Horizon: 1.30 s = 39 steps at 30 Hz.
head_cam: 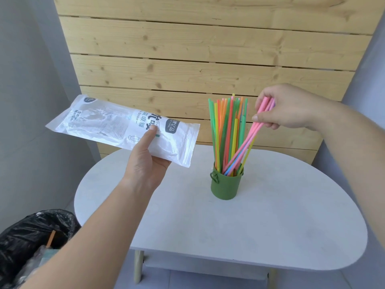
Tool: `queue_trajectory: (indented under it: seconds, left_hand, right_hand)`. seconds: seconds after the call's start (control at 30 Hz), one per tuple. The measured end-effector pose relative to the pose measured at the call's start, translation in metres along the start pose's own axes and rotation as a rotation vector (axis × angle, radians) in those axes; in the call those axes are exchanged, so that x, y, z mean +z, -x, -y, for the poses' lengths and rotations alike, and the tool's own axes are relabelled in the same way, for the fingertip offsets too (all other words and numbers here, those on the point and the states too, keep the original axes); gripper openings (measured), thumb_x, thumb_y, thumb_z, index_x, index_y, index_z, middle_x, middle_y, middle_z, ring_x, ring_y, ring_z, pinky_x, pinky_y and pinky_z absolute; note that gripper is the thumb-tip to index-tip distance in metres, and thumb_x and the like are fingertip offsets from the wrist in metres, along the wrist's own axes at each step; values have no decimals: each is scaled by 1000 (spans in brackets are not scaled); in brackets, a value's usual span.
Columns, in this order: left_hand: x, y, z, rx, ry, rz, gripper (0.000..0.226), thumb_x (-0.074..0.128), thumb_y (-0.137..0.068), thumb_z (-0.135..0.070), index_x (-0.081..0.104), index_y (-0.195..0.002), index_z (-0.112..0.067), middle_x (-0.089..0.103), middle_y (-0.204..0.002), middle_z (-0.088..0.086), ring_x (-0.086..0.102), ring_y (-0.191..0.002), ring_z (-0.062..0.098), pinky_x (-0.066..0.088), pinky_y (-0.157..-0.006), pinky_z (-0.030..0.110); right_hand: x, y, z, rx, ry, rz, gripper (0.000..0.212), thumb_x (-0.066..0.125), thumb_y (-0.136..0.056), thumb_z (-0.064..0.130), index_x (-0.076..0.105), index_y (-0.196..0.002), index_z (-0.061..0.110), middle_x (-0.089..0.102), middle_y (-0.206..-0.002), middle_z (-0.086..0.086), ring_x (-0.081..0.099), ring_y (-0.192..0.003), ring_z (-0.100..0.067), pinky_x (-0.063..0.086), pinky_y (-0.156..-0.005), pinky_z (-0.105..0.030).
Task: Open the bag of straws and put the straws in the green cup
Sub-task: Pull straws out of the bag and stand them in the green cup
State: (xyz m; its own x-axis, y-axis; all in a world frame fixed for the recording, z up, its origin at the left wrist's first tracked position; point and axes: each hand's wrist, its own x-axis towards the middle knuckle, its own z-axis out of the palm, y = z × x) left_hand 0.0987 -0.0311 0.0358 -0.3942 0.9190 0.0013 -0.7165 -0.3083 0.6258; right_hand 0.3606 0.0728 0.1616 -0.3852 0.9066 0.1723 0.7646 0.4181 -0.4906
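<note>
My left hand (pixel 146 161) grips the flattened plastic bag (pixel 123 127) in the air to the left of the table (pixel 260 230), thumb pressed on its printed front. My right hand (pixel 285 107) pinches a small bunch of pink straws (pixel 249 138) whose lower ends sit in the green cup (pixel 226 187), which stands on the table packed with colored straws.

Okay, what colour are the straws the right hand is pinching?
Mostly pink straws, held by the right hand, lower ends in the green cup; only the head view shows them.
</note>
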Motion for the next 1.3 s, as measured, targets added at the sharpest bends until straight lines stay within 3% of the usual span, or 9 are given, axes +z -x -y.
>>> queue_trajectory:
  seconds: [0.27,0.37,0.5,0.63,0.87,1.03,1.1,1.2,1.3]
  left_hand:
    - [0,0,-3,1,19,-4,6,67,-97,-17,73,-97,-19,76,-101,0,73,-105,23,52,-105,52]
    - [0,0,-4,2,11,3,5,67,-97,-17,72,-97,-19,76,-102,1,73,-105,23,51,-106,52]
    - [0,1,-6,-1,4,3,5,66,-98,-18,72,-99,-18,74,-106,2,72,-108,24,51,-106,53]
    - [0,2,-5,-7,-2,7,5,67,-98,-18,71,-99,-18,76,-103,1,72,-106,23,52,-105,51]
    - [1,3,-5,0,-4,-1,7,66,-98,-17,71,-103,-18,76,-102,1,73,-103,23,53,-104,50]
    - [3,3,-4,5,-2,-2,8,66,-98,-17,73,-101,-19,77,-101,0,74,-101,22,54,-102,48]
    - [4,4,-4,5,-6,-7,7,66,-98,-16,72,-100,-19,78,-98,-1,75,-99,21,57,-97,46]
    - [4,5,-5,7,-9,-6,7,66,-98,-16,72,-100,-19,78,-97,-1,75,-97,20,57,-96,46]
    - [4,6,-6,9,-11,-9,8,66,-98,-17,72,-103,-19,78,-100,-1,75,-101,21,57,-96,46]
  right_hand:
    - [21,-19,10,-15,-80,-76,45,83,-81,19,54,-116,16,71,-77,-13,73,-67,-28,62,-64,-41]
    - [26,-18,11,-5,-101,-91,38,77,-87,26,56,-116,16,72,-77,-14,74,-70,-31,63,-67,-45]
    - [29,-17,11,5,-119,-128,28,72,-91,28,59,-114,16,73,-80,-14,74,-68,-27,62,-60,-39]
    - [30,-17,12,-14,-106,-167,35,73,-90,26,53,-119,21,68,-84,-7,74,-66,-22,63,-59,-41]
    - [44,-22,10,-24,-227,-261,38,76,-87,26,49,-113,22,71,-84,-4,73,-66,-20,56,-52,-32]
    - [60,-20,6,-90,-208,-336,35,70,-91,28,50,-120,27,71,-81,-1,72,-73,-20,60,-71,-45]
    - [63,-21,6,-128,-189,-344,34,67,-92,28,54,-124,28,69,-84,0,71,-75,-21,59,-74,-44]
    - [63,-21,9,-155,-91,-329,30,66,-93,30,63,-123,25,68,-93,0,70,-82,-22,53,-75,-31]
    - [61,-23,10,-170,-29,-342,45,66,-92,37,58,-135,26,67,-113,-2,65,-95,-23,49,-85,-32]
